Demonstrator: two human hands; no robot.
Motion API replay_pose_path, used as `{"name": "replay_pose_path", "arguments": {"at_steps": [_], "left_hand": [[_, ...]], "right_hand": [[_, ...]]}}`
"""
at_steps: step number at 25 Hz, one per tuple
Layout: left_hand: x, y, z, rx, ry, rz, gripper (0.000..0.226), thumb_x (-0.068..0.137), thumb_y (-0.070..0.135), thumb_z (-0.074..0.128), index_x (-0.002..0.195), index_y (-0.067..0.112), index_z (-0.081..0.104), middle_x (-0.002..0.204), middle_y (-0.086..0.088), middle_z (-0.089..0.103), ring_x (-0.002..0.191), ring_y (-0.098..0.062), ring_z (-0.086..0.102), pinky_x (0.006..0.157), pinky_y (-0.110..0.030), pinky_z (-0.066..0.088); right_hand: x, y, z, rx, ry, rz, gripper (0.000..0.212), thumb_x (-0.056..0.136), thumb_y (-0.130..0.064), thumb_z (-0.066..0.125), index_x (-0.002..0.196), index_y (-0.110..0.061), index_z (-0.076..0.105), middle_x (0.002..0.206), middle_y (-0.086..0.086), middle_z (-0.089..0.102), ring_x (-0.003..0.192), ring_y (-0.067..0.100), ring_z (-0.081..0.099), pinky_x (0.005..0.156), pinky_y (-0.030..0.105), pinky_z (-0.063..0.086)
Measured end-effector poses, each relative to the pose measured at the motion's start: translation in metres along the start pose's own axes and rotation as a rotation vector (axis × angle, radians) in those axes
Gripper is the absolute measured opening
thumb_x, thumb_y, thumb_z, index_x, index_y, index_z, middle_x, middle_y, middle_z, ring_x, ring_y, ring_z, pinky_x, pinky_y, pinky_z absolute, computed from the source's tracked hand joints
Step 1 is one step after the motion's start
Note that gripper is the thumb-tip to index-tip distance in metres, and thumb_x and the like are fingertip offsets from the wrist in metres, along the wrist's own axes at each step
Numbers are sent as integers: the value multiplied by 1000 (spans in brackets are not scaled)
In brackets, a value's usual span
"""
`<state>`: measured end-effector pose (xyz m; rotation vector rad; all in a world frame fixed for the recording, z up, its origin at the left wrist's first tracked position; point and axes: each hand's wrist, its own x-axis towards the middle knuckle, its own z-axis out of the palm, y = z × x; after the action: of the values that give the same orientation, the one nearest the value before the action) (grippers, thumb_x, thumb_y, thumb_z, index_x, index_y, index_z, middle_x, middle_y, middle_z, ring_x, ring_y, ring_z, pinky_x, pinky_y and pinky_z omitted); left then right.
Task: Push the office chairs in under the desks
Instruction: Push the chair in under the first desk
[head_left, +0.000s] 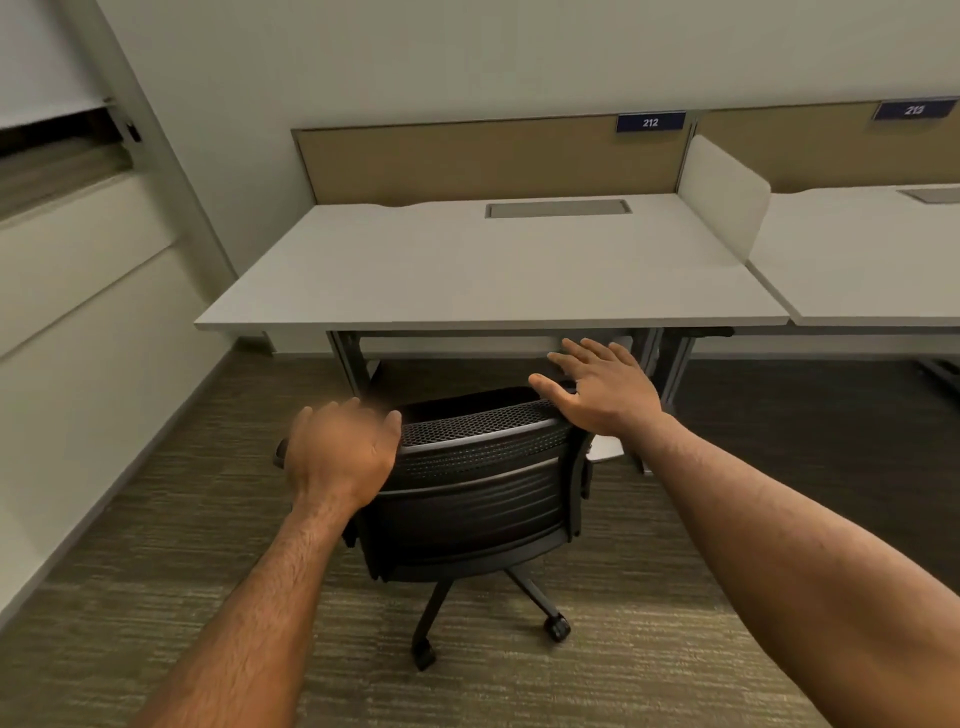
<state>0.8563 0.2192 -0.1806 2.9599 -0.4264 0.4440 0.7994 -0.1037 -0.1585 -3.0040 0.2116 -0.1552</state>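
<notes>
Black mesh chair (467, 483) stands before the desk's (493, 270) front edge, not yet under. Your left hand (337, 452) curls over its backrest's top corner; your right hand (597, 395), fingers spread, rests at the other, ready to push squarely.

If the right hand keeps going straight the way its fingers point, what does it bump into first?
Probably the front edge of the desk, or the dark space just beneath it. The right hand is open above the chair back; depth is hard to judge.

Dim even light, blurred left hand (340, 449), bowed edges
</notes>
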Motion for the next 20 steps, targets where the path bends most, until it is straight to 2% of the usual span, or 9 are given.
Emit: {"name": "replay_pose_path", "arguments": {"at_steps": [3,6,8,11,15,20], "left_hand": [[28,-14,9,13,39,-18,83,95,64,7,135,13,59,146,-11,53,138,-30,42,120,-53,16],[48,-22,17,-51,89,-85,80,97,68,12,151,13,34,160,-13,32,149,-32,22,119,-49,-7],[61,-28,20,-110,66,-147,80,96,69,13,158,17,12,167,-9,8,153,-30,4,117,-47,-15],[82,-41,25,-168,-12,-165,80,92,70,6,155,26,-19,165,2,-23,151,-23,-18,117,-46,-20],[103,-54,31,-231,-123,-153,85,87,73,0,153,24,-24,161,4,-33,149,-22,-26,120,-45,-16],[112,-60,26,-168,-307,-91,89,84,73,-2,152,19,-26,159,0,-36,147,-16,-28,120,-39,-17]], "right_hand": [[26,-14,2,25,63,6,89,85,-85,8,151,-32,35,164,-4,21,151,15,10,122,43,-2],[48,-28,8,42,120,55,90,86,-82,5,152,-28,36,165,-2,17,152,16,7,122,43,-5],[58,-34,15,53,132,58,90,87,-78,2,157,-25,22,167,-2,6,152,15,-1,122,41,-9],[64,-38,29,102,118,5,79,95,-69,6,157,-24,-12,164,-5,-21,149,14,-21,121,39,-12],[69,-43,40,82,47,-19,81,96,-67,8,151,-19,-26,157,-2,-37,144,14,-33,120,37,-15],[75,-46,39,12,-41,-35,91,91,-75,7,149,-15,-29,156,2,-37,144,15,-33,120,37,-15]]}}
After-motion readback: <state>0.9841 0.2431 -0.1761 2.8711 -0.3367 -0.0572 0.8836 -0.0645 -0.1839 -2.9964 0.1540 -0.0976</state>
